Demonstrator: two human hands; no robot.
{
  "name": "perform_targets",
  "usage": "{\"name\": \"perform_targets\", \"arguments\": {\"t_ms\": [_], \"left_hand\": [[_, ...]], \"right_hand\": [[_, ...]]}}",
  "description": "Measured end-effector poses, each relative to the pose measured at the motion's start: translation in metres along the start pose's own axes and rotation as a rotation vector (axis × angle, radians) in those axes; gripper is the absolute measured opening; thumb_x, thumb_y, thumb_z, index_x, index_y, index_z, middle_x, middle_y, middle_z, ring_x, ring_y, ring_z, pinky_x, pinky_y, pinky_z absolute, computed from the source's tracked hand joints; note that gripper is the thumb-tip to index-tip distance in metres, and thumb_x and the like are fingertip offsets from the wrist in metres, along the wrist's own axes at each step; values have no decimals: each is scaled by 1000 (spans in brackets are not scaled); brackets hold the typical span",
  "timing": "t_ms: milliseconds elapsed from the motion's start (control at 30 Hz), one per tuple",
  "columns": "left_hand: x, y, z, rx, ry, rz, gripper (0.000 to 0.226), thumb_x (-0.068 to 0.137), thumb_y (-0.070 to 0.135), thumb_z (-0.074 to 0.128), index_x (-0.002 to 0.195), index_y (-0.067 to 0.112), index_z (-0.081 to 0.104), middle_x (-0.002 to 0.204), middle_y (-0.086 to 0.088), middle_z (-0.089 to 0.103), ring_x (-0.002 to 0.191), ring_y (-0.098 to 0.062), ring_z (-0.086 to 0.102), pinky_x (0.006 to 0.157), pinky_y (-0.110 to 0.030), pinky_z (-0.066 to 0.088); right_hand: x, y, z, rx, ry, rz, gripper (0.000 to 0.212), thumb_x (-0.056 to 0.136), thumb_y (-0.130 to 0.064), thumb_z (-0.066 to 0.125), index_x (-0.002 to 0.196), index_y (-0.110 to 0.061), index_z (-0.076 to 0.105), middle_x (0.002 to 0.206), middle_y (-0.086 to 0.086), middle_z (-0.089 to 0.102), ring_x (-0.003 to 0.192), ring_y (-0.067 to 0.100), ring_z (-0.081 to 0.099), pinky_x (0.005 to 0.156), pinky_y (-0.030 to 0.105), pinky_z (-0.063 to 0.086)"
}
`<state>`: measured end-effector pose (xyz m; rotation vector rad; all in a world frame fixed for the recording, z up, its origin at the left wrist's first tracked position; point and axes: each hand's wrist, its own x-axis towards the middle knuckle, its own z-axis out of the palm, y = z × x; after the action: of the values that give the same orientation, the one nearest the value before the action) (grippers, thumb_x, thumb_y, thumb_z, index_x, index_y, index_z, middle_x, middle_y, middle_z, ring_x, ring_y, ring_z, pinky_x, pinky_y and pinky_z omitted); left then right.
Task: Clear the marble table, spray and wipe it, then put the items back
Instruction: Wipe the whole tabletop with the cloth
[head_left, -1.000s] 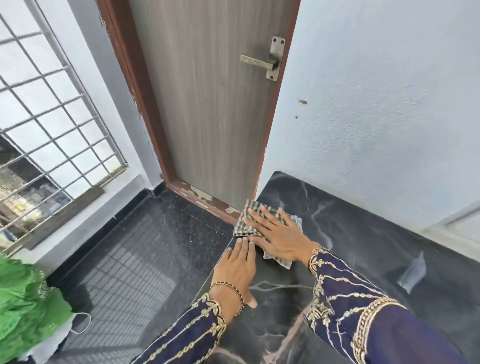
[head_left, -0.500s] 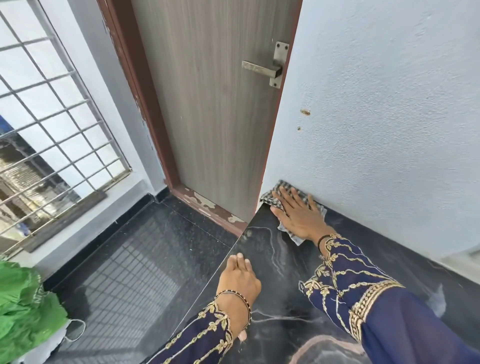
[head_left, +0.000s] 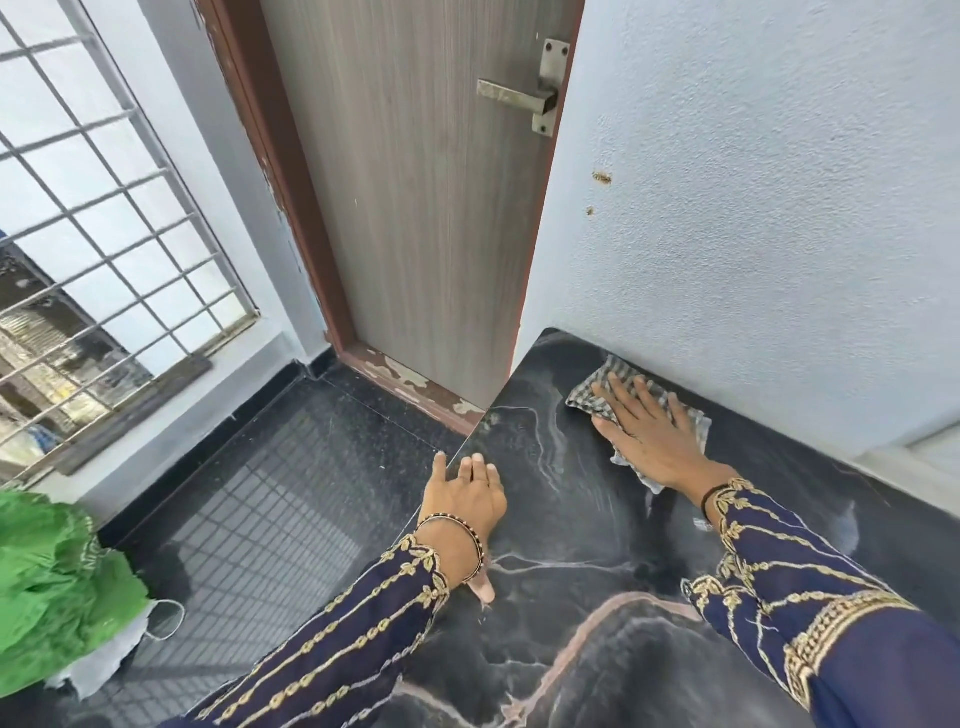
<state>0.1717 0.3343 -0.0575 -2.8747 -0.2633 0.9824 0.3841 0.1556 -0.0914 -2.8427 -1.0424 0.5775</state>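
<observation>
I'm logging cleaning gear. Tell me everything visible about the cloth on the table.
The cloth is thin checked fabric, grey and white, rumpled, lying on the dark marble table near its far corner by the wall. The right hand presses flat on it, covering its middle.

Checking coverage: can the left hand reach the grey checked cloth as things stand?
Probably yes: bare black marble table lies between the left hand and the grey checked cloth, which the right hand presses.

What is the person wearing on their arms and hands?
The left sleeve and right sleeve are dark blue with gold leafy embroidery. A thin gold-and-black bangle sits by the left hand; a thin black band by the right hand. No gloves.
</observation>
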Motion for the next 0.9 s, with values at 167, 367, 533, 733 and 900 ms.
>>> {"name": "perform_targets", "arguments": {"t_ms": [167,367,533,733,900], "left_hand": [[-19,-1,5,-38,136,-23,145,51,62,85,154,6,-1,163,-9,5,152,-22,7,120,-58,4],[-78,8,38,-255,300,-53,85,83,48,67,149,16,26,159,-1,26,148,-15,23,122,-50,6],[-143,21,83,-347,338,4,62,92,19,52,148,16,26,159,-2,25,149,-16,19,122,-46,10],[-196,35,110,-217,259,98,57,94,16,46,148,13,30,161,-4,22,150,-18,15,121,-43,16],[-209,42,109,-184,263,158,54,93,13,40,146,13,35,157,-4,31,149,-18,21,120,-42,22]], "right_hand": [[-65,-37,38,-109,65,-104,61,95,-69,0,154,-54,-9,161,-29,-18,152,5,-20,120,41,-20],[-160,-102,90,-151,122,-223,59,101,-67,10,157,-50,3,166,-22,-5,155,13,-12,118,39,-26],[-238,-162,126,-86,92,-284,61,101,-70,9,157,-46,15,165,-20,2,155,16,-7,120,47,-18],[-325,-202,164,-135,59,-359,56,105,-60,16,150,-38,43,163,-12,26,154,22,20,118,55,12],[-380,-183,177,-155,71,-318,54,107,-57,16,159,-45,12,169,-14,6,157,19,3,123,54,0]]}}
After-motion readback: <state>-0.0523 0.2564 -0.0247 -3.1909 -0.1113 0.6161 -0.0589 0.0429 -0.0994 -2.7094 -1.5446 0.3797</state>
